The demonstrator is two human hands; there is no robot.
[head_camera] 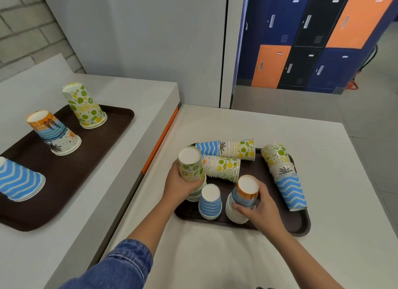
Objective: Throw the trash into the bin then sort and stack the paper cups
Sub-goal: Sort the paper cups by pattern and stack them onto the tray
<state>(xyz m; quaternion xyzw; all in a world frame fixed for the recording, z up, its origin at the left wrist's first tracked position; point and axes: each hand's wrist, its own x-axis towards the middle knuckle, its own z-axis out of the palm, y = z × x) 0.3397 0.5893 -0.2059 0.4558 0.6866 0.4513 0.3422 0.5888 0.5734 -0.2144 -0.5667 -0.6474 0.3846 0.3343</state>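
So mid-sorting; left hand grips a lime cup, right hand grips a beach cup; next they probably go onto matching stacks.

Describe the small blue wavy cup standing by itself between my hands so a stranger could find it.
Look at the dark tray on the right table. Between the left hand and right hand stands the blue wavy cup, upside down. Unlike the neighbouring stacks, it is alone, and neither hand touches it.
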